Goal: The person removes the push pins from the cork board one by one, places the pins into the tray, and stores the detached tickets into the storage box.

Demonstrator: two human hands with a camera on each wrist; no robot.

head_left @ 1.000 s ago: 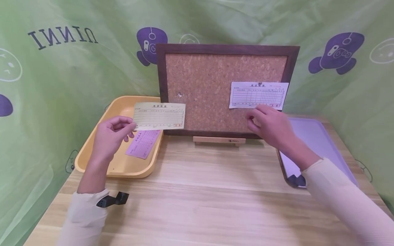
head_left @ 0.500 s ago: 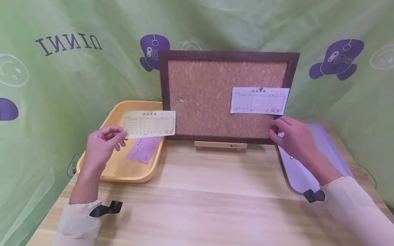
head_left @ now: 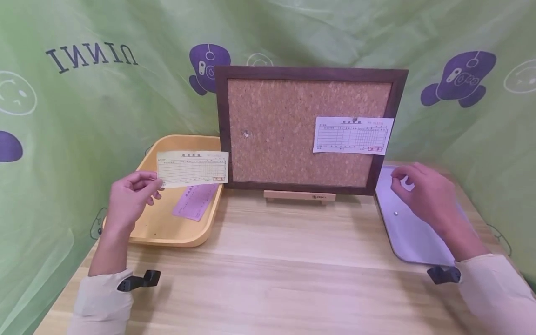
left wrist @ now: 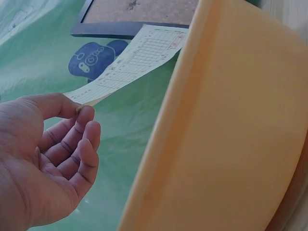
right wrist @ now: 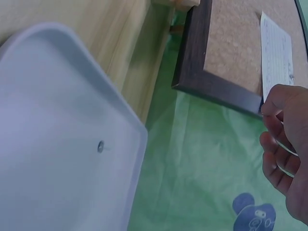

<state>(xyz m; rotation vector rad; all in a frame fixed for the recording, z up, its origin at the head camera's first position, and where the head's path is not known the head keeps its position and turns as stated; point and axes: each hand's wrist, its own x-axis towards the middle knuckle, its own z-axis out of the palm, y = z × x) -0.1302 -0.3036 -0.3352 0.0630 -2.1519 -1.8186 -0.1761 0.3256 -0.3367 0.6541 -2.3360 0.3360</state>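
In the head view my left hand (head_left: 130, 197) pinches the lower left corner of a pale yellow receipt slip (head_left: 192, 168). The slip is held over the far part of a yellow tray (head_left: 167, 241), where a pink slip (head_left: 194, 202) lies. On the framed corkboard (head_left: 284, 125), a white receipt slip (head_left: 353, 136) hangs at the right, fixed by a pin at its top edge. My right hand (head_left: 429, 200) hovers over the pale lilac tray (head_left: 412, 249), fingers loosely curled; nothing shows between them. A small thumbtack (right wrist: 100, 146) lies in that tray in the right wrist view.
The corkboard leans on a small wooden stand (head_left: 299, 195) at the back of the wooden table (head_left: 276, 279). A small shiny pin (head_left: 246, 134) shows at the board's left. Behind everything hangs a green printed curtain (head_left: 125, 102).
My right hand has moved right, from just below the white slip to above the lilac tray. The left hand has drawn the yellow slip leftward, away from the corkboard.
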